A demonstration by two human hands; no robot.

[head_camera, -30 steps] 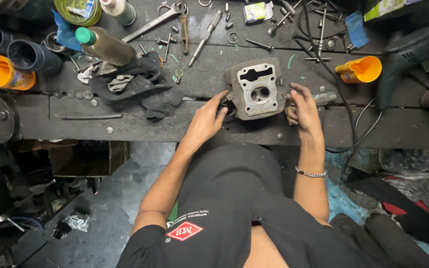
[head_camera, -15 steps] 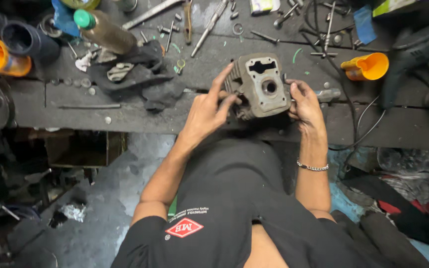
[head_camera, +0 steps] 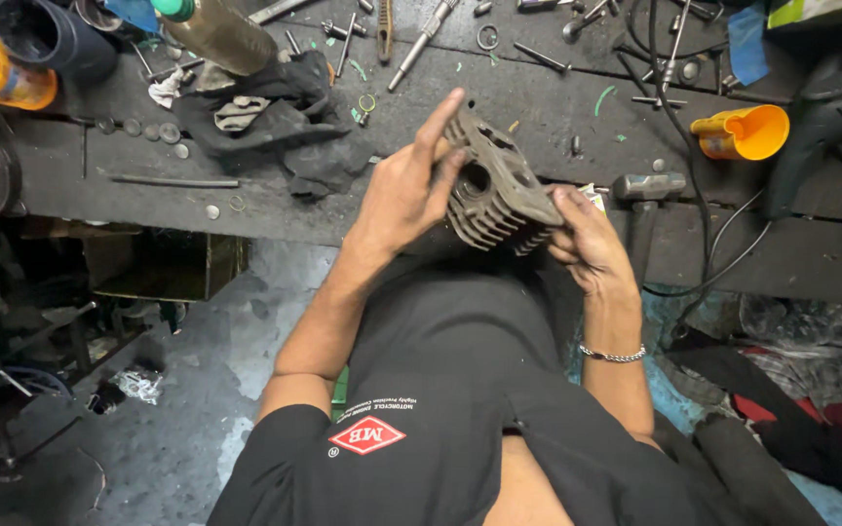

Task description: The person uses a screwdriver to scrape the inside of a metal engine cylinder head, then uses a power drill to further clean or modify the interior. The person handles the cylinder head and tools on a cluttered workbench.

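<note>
**Finned engine cylinder held in both hands above the surface edge**

The cylinder [head_camera: 499, 190] is a grey cast-metal block, dull and grimy, with one round bore through its flat face and a stack of thin parallel cooling fins along its lower side. It is tilted, lifted clear of the dark, stained surface [head_camera: 275, 209] and held just over that surface's near edge.

The left hand [head_camera: 403, 190] grasps the cylinder's left side, its fingers [head_camera: 443, 112] wrapped against the casting and the forefinger stretched up along the top corner. The right hand [head_camera: 585, 239] grasps the cylinder's right, finned end, fingers curled under it. One metal chain bracelet [head_camera: 613, 354] sits on the right wrist.

Left of the cylinder lies one crumpled black rag [head_camera: 285, 127], soft and creased. Beyond the rag, one greenish bottle [head_camera: 211, 29] lies on its side. Right of the cylinder stands one orange plastic funnel [head_camera: 745, 133], smooth and conical. Just right of the cylinder rests one hammer [head_camera: 647, 187] with a steel head. Beyond the cylinder, loose bolts, pins and washers lie scattered; their count cannot be told.
</note>
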